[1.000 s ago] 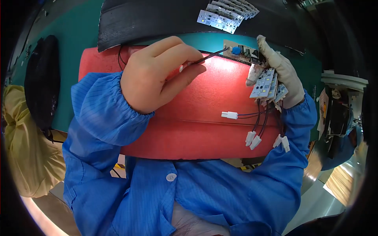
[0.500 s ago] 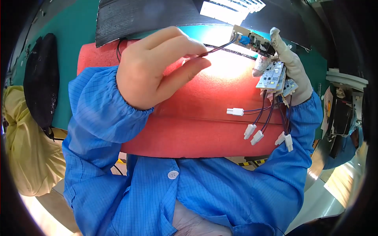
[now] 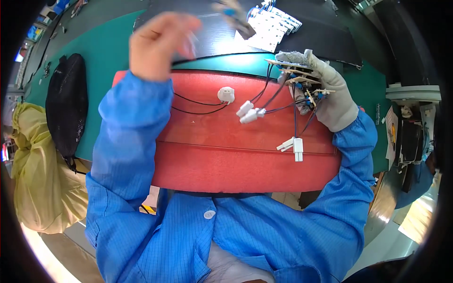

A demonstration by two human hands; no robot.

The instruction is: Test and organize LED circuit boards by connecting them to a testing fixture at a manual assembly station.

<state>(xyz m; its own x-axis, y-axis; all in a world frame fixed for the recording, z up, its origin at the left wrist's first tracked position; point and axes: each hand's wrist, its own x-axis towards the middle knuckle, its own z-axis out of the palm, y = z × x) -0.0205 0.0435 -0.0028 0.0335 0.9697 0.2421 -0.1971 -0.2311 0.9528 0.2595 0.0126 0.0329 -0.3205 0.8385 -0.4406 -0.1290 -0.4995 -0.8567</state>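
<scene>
My right hand (image 3: 339, 101), in a whitish glove, grips a bundle of small circuit boards (image 3: 302, 79) at the right of the red foam pad (image 3: 245, 172). Dark wires from the bundle hang over the pad, ending in white plug connectors (image 3: 293, 145). My bare left hand (image 3: 155, 45) is raised at the upper left, its fingers smeared by motion. Right of it, a blurred circuit board (image 3: 238, 20) appears above the black sheet (image 3: 207, 37); whether a wire joins it to the hand cannot be seen. A round white part (image 3: 226, 95) with two dark wires lies on the pad.
Several white circuit boards (image 3: 271, 30) lie overlapping on the black sheet beyond the pad. On the green mat (image 3: 106, 42) at the left rests a long black cloth item (image 3: 67, 106). Yellowish cloth (image 3: 42, 174) hangs at the far left. Cluttered shelving (image 3: 410, 127) stands at the right.
My left hand has moved up and left, away from the wired board near my right hand. The right hand has shifted left and turned its bundle edge-on. The round white part is now uncovered.
</scene>
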